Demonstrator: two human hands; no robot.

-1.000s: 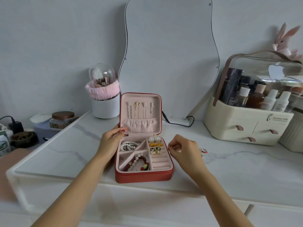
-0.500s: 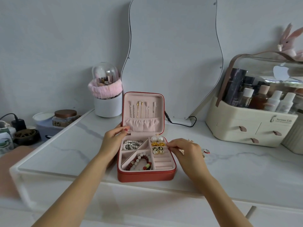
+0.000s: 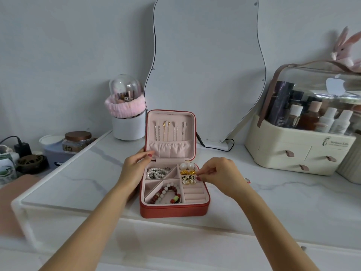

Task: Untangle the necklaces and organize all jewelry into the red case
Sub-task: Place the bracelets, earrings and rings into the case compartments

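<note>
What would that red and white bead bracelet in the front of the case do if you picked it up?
The bead bracelet lies in a loose loop in the red case, so it would probably droop from the fingers rather than hold its ring shape. Its round, glossy beads look smooth, so it might slip from a light pinch. Strung together, the beads seem unlikely to roll away.

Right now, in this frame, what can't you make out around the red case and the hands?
- Head view: whatever the right hand pinches at the red case edge is hidden by its fingertips.
- Small item on the table behind that hand: too small, partly hidden.
- Left hand palm side: faces away.
</note>
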